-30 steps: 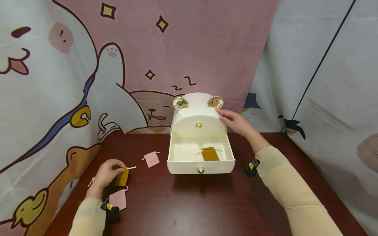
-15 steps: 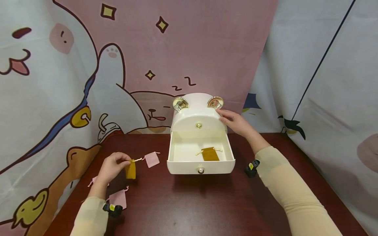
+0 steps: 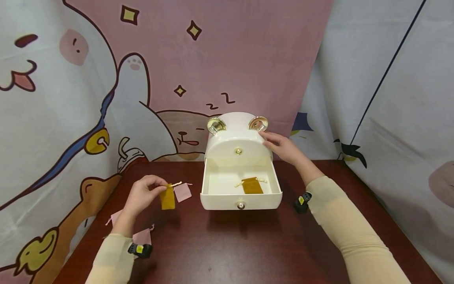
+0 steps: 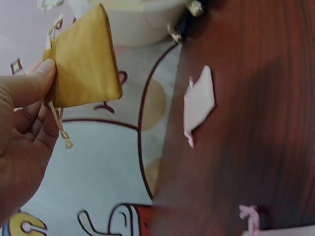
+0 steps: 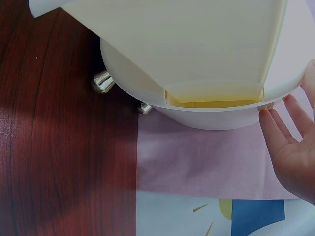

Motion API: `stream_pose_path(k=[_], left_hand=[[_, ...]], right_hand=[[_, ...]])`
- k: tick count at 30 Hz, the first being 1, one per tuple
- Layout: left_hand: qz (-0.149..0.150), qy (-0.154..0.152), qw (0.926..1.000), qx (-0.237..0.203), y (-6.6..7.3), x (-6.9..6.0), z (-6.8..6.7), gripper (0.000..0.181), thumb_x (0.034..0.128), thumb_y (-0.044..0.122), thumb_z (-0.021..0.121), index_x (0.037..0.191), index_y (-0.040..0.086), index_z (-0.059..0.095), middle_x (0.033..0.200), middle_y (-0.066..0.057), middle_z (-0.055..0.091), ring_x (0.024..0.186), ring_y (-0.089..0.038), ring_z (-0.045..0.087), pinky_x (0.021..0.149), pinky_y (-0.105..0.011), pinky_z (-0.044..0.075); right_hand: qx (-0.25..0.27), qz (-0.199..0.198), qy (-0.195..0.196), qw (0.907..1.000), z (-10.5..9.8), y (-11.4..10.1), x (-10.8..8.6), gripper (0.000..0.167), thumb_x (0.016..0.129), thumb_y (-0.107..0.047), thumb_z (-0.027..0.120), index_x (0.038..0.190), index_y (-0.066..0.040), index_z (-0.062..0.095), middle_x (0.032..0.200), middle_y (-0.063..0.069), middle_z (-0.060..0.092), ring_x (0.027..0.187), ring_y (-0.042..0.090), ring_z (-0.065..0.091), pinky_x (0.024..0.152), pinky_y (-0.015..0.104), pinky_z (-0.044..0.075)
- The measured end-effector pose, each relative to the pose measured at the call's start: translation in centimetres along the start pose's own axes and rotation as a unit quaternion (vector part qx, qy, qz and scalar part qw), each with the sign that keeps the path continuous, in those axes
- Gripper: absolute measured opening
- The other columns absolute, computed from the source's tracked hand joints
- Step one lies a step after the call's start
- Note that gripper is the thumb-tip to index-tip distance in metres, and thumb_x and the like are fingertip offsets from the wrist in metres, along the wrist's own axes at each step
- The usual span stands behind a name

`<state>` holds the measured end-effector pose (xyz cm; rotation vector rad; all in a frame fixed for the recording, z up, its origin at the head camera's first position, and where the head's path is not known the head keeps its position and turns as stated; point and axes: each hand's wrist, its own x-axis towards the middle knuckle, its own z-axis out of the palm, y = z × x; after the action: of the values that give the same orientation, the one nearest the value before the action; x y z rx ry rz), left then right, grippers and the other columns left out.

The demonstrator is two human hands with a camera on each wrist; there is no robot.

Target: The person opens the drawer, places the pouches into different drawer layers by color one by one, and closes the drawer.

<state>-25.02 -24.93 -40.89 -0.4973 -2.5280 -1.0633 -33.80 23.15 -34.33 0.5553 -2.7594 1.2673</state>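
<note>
Mustard-yellow drawstring pouch (image 3: 168, 198) pinched near its cord between thumb and fingers of the left hand (image 3: 143, 193), raised above the dark-red desk (image 3: 227, 244). Compared with one second earlier, left hand and pouch have shifted rightward and farther from the body, to a position just beside the far pink pouch (image 3: 182, 192). The right hand (image 3: 283, 148), fingers extended and touching the side of the white box (image 3: 235, 136), keeps its place, as does the pulled-out drawer (image 3: 220, 201). Counts: mustard pouches, two, one held and a second pouch (image 3: 252, 186) lying inside the drawer, toward its right front; pink pouches, three, all on the desk left of the box, the nearer two (image 3: 142, 236) partly hidden by the left arm and its wrist camera (image 3: 140, 250); gold ears (image 3: 217, 125), two, atop the box; round knobs (image 3: 241, 205), two, one on the upper front, one on the drawer; wrist cameras, two.
</note>
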Motion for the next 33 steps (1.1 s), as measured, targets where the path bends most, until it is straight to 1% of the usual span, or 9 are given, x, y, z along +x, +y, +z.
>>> stream_pose_path(k=[2,5,12,18,24,30,33], left_hand=[[0.005,0.003,1.0000,-0.001,0.7,0.2,0.1,0.011,0.0824,0.000,0.078,0.088,0.008,0.074,0.091,-0.003,0.068,0.087,-0.018,0.058,0.073,-0.024,0.050],[0.007,0.008,0.9999,0.000,1.7,0.4,0.1,0.010,0.0826,0.001,0.078,0.088,0.008,0.074,0.093,-0.004,0.068,0.087,-0.019,0.059,0.073,-0.022,0.050],[0.020,0.014,0.9997,0.001,4.0,1.1,0.3,0.010,0.0824,0.001,0.079,0.089,0.008,0.075,0.094,-0.004,0.069,0.089,-0.020,0.060,0.074,-0.023,0.051],[0.040,0.019,0.9989,-0.017,5.9,1.6,0.7,0.010,0.0817,0.001,0.079,0.087,0.008,0.076,0.092,-0.003,0.069,0.086,-0.018,0.060,0.071,-0.022,0.052],[0.043,0.020,0.9983,-0.035,7.7,2.4,1.3,0.009,0.0820,0.001,0.079,0.088,0.008,0.076,0.091,-0.003,0.070,0.083,-0.018,0.058,0.069,-0.025,0.052],[0.056,0.027,0.9972,-0.042,9.5,3.4,1.9,0.008,0.0823,0.002,0.079,0.088,0.008,0.076,0.090,-0.003,0.070,0.083,-0.018,0.057,0.068,-0.025,0.052],[0.052,0.029,0.9969,-0.051,10.4,3.8,2.2,0.008,0.0822,0.002,0.079,0.088,0.008,0.076,0.091,-0.004,0.069,0.079,-0.019,0.059,0.063,-0.025,0.054]], right_hand=[[0.000,-0.001,0.000,1.0000,0.0,0.0,0.0,0.051,0.103,-0.031,0.055,0.151,-0.018,0.044,0.156,0.012,0.035,0.142,0.035,0.033,0.110,0.056,0.032],[-0.002,-0.002,0.001,1.0000,0.0,0.0,0.0,0.051,0.103,-0.031,0.055,0.151,-0.018,0.044,0.157,0.011,0.035,0.142,0.034,0.033,0.110,0.056,0.032],[-0.003,-0.003,0.002,1.0000,0.0,0.0,0.0,0.051,0.103,-0.032,0.055,0.151,-0.019,0.044,0.156,0.011,0.036,0.142,0.035,0.033,0.110,0.056,0.032],[-0.006,-0.003,0.002,1.0000,0.0,-0.1,-0.1,0.051,0.103,-0.032,0.055,0.151,-0.018,0.044,0.156,0.012,0.036,0.142,0.035,0.033,0.110,0.056,0.032],[-0.006,-0.001,0.003,1.0000,0.0,-0.1,-0.1,0.051,0.103,-0.032,0.055,0.151,-0.018,0.044,0.156,0.012,0.036,0.141,0.035,0.034,0.110,0.056,0.032],[-0.005,0.000,0.001,1.0000,0.0,-0.1,0.0,0.051,0.103,-0.032,0.055,0.151,-0.018,0.044,0.156,0.012,0.036,0.142,0.035,0.034,0.110,0.056,0.032],[-0.004,0.000,0.000,1.0000,0.0,-0.1,0.0,0.051,0.103,-0.032,0.055,0.151,-0.018,0.044,0.156,0.011,0.036,0.142,0.035,0.034,0.110,0.056,0.032]])
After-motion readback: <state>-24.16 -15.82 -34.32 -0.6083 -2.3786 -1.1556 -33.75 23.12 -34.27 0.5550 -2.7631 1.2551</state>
